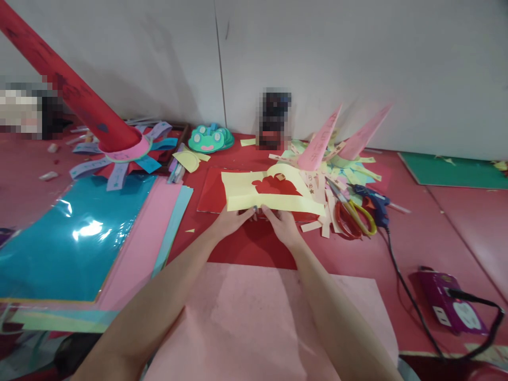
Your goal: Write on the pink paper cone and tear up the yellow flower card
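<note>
My left hand (235, 219) and my right hand (282, 225) are side by side at the near edge of a pale yellow sheet of paper (240, 185). Each one pinches that edge, thumbs close together, and a band of the sheet is folded up along it. The other fingers are partly hidden under the paper. Just beyond the fold shows a red shape with a wavy outline (278, 185), and a small tan piece (280, 177) sits at its top. Beneath the sheet lies a dark red board or paper (209, 193).
Red-handled scissors (344, 219), yellow-handled scissors (367, 217), paper strips and a blue glue gun (377, 205) lie right. Its cord reaches a purple power strip (448, 301). Pink cones (321, 140), a green frog cutout (208, 140), a red tube (79, 90) and coloured sheets (79, 233) stand around.
</note>
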Available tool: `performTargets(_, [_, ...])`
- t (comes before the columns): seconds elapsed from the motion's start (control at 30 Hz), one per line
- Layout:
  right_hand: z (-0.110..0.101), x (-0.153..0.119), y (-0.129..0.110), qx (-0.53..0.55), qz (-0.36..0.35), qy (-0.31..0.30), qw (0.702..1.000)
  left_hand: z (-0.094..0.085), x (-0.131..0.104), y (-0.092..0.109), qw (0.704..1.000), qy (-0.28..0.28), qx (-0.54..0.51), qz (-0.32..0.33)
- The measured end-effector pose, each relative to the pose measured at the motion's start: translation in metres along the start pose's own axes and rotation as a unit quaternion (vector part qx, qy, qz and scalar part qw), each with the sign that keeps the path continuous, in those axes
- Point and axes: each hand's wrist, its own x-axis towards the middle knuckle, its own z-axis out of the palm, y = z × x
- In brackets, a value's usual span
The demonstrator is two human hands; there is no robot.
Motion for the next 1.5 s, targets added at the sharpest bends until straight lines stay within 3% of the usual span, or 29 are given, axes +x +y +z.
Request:
performTargets(0.17, [0.000, 0.001, -0.002, 0.029, 0.004, 0.022, 0.999, -0.001, 0.005, -0.009, 0.997, 0.019, -0.054, -0.056])
performTargets(0.33, [0.000, 0.003, -0.003, 0.065, 0.012, 0.030, 0.997, -0.002, 0.006, -0.004, 0.994, 0.030, -0.086, -0.068])
performTargets(0.53, [-0.004, 0.005, -0.003, 0.198, 0.038, 0.070, 0.977, -0.002, 0.007, -0.005, 0.985, 0.043, -0.162, -0.051])
performTargets(0.73, [-0.007, 0.007, -0.003, 0.281, 0.046, 0.106, 0.953, -0.003, 0.008, -0.008, 0.986, 0.026, -0.161, -0.027])
performTargets(1.23, [-0.007, 0.006, -0.011, 0.324, 0.054, 0.123, 0.936, -0.003, 0.007, -0.006, 0.987, 0.017, -0.157, -0.020])
performTargets(1.5, [-0.027, 0.016, -0.007, 0.462, 0.114, 0.209, 0.854, -0.007, 0.007, -0.006, 0.989, 0.049, -0.139, -0.020])
